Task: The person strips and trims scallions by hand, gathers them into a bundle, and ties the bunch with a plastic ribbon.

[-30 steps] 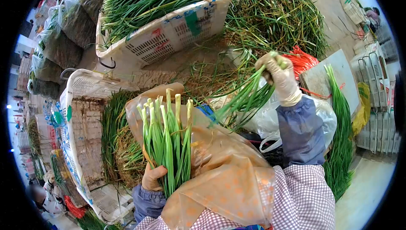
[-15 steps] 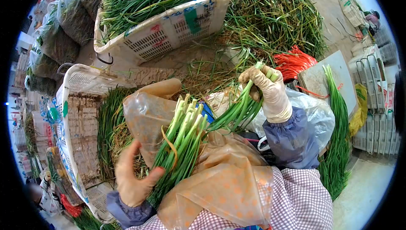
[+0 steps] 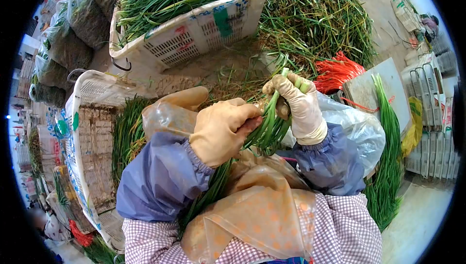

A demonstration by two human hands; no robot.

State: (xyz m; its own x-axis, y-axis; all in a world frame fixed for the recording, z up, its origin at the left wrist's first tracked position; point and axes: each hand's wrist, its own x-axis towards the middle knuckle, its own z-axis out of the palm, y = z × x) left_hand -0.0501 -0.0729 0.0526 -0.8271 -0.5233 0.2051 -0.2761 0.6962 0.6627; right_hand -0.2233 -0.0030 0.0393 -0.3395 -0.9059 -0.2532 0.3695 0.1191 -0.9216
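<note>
My right hand [image 3: 300,111], in a pale glove, is closed around a small bunch of chives [image 3: 270,130], its pale stem ends sticking up above the fingers and its leaves hanging down. My left hand [image 3: 224,129], in a yellowish glove with bare fingertips showing, is pinched against the left side of that bunch. Beneath my left forearm, more chives [image 3: 213,189] lie across my lap on a translucent orange-dotted plastic apron [image 3: 247,206]. My left hand and sleeve hide their stem ends.
A white crate [image 3: 194,36] full of chives stands ahead; another crate [image 3: 77,133] is at left. Beyond my right hand are a heap of leaf waste [image 3: 315,16] and red ties [image 3: 337,72]. A board [image 3: 381,89] and long chives [image 3: 386,167] lie at right.
My left hand has come up from the chives on my lap, moving right and forward, and closed at the held bunch. My right hand has shifted slightly left with its bunch.
</note>
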